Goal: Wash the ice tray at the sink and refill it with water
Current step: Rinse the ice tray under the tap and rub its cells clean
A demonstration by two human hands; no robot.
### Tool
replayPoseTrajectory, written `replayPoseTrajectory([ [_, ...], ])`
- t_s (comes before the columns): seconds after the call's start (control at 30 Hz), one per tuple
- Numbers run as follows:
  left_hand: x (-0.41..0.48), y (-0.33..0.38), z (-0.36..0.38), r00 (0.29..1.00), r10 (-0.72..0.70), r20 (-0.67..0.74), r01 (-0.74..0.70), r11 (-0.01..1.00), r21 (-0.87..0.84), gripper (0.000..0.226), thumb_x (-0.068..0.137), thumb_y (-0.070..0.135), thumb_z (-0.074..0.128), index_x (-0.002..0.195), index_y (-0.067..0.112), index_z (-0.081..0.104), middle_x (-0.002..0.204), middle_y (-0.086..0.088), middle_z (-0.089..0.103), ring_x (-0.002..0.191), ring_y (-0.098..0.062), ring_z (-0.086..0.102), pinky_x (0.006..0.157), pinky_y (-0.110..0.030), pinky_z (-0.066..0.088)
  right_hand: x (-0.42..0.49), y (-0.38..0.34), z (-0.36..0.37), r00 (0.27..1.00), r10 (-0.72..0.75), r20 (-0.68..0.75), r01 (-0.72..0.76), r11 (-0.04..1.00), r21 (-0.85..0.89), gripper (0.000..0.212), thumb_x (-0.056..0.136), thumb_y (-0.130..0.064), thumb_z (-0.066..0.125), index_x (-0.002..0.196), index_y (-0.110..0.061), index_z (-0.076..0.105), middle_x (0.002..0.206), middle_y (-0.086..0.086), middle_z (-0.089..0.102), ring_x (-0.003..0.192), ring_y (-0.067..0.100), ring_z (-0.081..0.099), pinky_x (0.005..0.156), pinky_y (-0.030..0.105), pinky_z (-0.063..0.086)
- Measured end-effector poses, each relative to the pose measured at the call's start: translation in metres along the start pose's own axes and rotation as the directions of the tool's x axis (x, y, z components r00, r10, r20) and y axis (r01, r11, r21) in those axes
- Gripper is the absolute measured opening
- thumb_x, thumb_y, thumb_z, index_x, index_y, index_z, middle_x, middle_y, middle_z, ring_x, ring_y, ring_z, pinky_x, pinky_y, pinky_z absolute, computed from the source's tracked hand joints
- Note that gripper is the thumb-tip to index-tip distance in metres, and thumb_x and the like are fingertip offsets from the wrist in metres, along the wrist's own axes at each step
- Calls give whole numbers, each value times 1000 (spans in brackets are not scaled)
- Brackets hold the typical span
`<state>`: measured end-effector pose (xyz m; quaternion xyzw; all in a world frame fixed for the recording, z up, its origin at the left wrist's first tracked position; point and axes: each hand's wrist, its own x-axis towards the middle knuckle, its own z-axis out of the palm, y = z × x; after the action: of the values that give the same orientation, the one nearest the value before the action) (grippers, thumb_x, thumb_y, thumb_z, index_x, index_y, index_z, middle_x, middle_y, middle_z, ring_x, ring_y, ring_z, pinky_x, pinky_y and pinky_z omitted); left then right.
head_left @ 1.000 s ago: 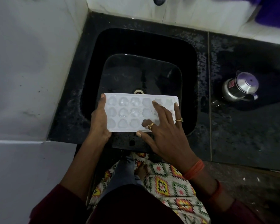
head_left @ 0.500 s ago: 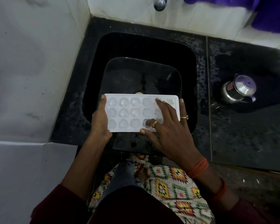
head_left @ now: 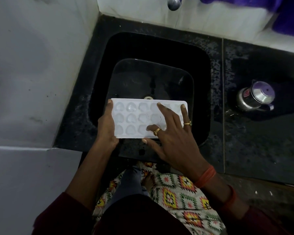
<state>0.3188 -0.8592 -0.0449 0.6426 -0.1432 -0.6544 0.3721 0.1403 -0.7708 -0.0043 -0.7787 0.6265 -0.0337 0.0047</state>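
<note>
At the centre of the frame, over the near half of the black sink (head_left: 209,92), I observe the white ice tray (head_left: 136,119) held level, cavities facing up. The left hand (head_left: 106,128) grips its left short edge, thumb along the top rim and fingers (head_left: 110,106) closed around that edge. The right hand (head_left: 173,133) lies spread on top of the tray's right portion, its fingers (head_left: 161,107) apart and resting flat on the cavities; it presses rather than grips, the thumb reaching off the near edge. Two gold rings show on that hand, and orange bands sit at the wrist.

The cavities appear heart-shaped, three rows deep; I cannot tell whether they hold water or ice. The drain (head_left: 148,97) shows just beyond the tray's far edge. At the top edge of the frame, a metal tap (head_left: 173,3) projects from the white tiled wall. To the right, on the dark wet tabletop (head_left: 261,141), a small steel lidded pot (head_left: 255,96) stands well apart from the sink. A purple item (head_left: 287,12) occupies the upper right corner, too blurred to identify.
</note>
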Motion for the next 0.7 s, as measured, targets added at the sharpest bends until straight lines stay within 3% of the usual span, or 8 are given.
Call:
replayPoseTrajectory([
  [0.4,-1,5,10,999,-25,20,26,999,-23,49,97,65,50,107,24,74,100,-5,80,90,-27,78,75,-45,63,4,-3,4,998,-23,62,24,1000,-19,59,100,-67,31,120,-27,70,162,20,30,150,35,30,124,60,5],
  [0.7,-3,7,12,999,-10,33,10,1000,1,53,96,66,49,110,22,75,105,-7,80,95,-29,77,82,-49,62,8,-3,2,999,-17,37,17,1000,-17,59,100,-67,34,113,-25,74,160,19,36,150,34,31,125,59,3],
])
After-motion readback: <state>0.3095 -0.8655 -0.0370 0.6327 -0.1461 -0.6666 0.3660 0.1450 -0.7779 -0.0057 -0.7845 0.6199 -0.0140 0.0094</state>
